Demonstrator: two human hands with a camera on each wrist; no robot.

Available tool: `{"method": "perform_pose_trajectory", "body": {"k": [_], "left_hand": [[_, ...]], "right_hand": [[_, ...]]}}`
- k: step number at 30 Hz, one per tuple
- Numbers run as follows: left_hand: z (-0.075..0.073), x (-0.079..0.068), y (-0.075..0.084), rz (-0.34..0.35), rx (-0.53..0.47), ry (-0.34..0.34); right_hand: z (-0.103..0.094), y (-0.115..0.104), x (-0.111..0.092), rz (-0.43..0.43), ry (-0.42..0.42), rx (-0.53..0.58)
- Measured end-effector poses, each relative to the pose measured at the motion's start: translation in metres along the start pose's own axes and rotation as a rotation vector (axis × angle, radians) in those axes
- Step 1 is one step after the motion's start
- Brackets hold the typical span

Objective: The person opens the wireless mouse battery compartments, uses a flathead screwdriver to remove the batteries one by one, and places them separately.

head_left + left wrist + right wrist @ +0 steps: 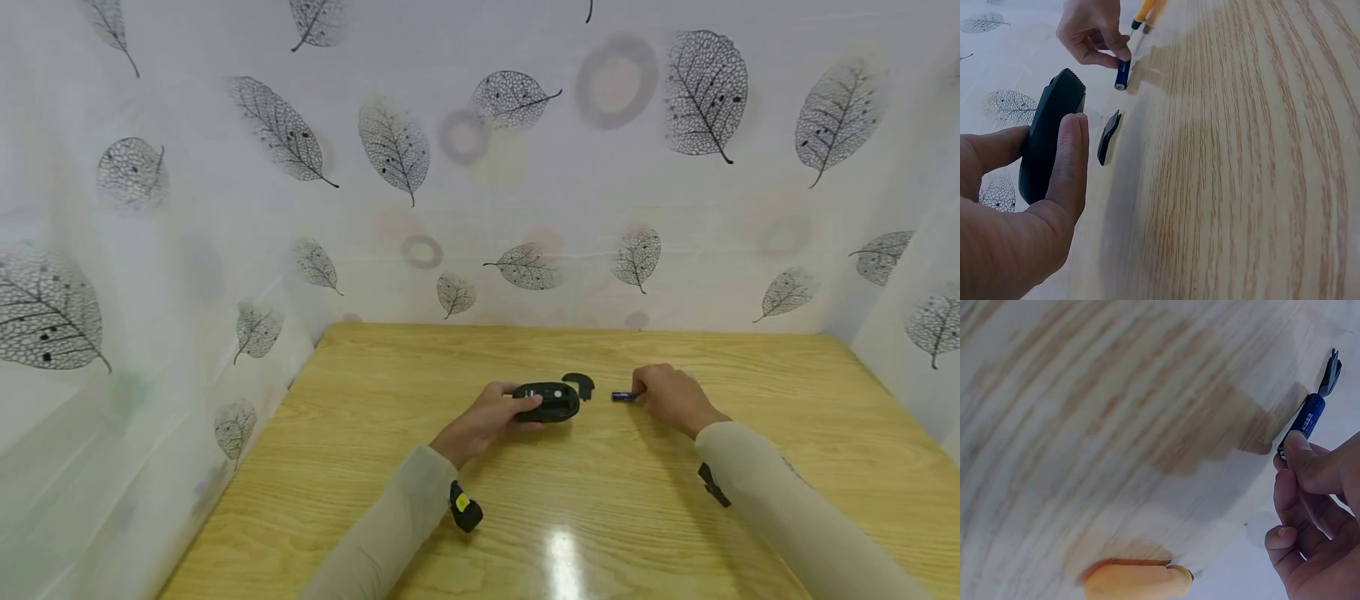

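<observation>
My left hand (486, 418) grips a black computer mouse (561, 408) above the table, its underside up and its battery compartment uncovered. The thumb lies across that underside. Just beyond the mouse, its black battery cover (581, 382) lies on the table. To the right, my right hand (670, 397) pinches a dark blue battery (622, 397) by one end between thumb and fingertips. The battery's other end points left, toward the cover and the mouse. In the right wrist view the battery (1307, 419) is close to the tabletop; whether it touches is unclear.
A screwdriver with a yellow-orange handle (1138, 581) lies near the right hand, largely hidden in the head view. The wooden table (585, 492) meets a leaf-patterned curtain (540, 192) at its back and sides. Dark wrist devices (467, 507) sit on the sleeves.
</observation>
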State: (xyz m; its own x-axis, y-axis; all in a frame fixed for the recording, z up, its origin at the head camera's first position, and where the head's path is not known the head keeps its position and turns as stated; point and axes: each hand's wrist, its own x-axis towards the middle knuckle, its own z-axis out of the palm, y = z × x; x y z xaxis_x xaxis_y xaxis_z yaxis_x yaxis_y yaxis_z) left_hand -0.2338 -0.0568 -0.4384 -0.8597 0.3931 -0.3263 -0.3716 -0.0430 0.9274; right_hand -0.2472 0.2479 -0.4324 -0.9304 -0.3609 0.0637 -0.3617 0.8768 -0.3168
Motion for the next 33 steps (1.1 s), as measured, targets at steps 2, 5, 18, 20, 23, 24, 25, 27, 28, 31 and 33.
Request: {"method": "perform_pose_trajectory", "body": {"k": [2, 5, 18, 20, 23, 24, 25, 27, 28, 31, 33], "left_hand": [[0.0001, -0.0008, 0.0003, 0.0, -0.002, 0.0], [-0.0002, -0.0013, 0.0, -0.001, -0.004, 0.002], [-0.0007, -0.0025, -0.0012, -0.002, 0.018, -0.023], [-0.0006, -0.0028, -0.001, -0.002, 0.019, -0.022], [-0.0008, -0.0026, -0.0015, -0.003, 0.02, -0.017], [-0.0009, -0.0026, -0.0017, -0.002, 0.022, -0.016], [-0.0009, -0.0025, -0.002, -0.001, 0.023, -0.014], [-0.001, -0.0024, -0.0024, -0.001, 0.025, -0.01], [-0.0006, -0.0023, -0.002, -0.001, 0.03, -0.007], [0.0002, -0.0017, -0.0002, -0.001, 0.052, 0.006], [0.0008, -0.0018, 0.0018, 0.0, 0.068, 0.016]], "right_hand": [[0.0005, -0.0004, -0.0005, 0.007, -0.006, -0.001], [0.0015, -0.0008, -0.0013, 0.014, -0.013, 0.0], [0.0031, 0.0022, -0.0016, 0.015, -0.031, -0.003], [0.0028, 0.0027, -0.0017, 0.023, -0.038, 0.0], [0.0019, 0.0035, -0.0022, 0.034, -0.048, 0.009], [0.0013, 0.0037, -0.0025, 0.037, -0.05, 0.011], [0.0011, 0.0039, -0.0025, 0.041, -0.052, 0.013], [0.0001, 0.0045, -0.0031, 0.039, -0.052, 0.02], [-0.0009, 0.0052, -0.0036, 0.036, -0.053, 0.022], [-0.0031, 0.0068, -0.0039, 0.029, -0.048, 0.034], [-0.0048, 0.0073, -0.0034, 0.023, -0.045, 0.04]]}}
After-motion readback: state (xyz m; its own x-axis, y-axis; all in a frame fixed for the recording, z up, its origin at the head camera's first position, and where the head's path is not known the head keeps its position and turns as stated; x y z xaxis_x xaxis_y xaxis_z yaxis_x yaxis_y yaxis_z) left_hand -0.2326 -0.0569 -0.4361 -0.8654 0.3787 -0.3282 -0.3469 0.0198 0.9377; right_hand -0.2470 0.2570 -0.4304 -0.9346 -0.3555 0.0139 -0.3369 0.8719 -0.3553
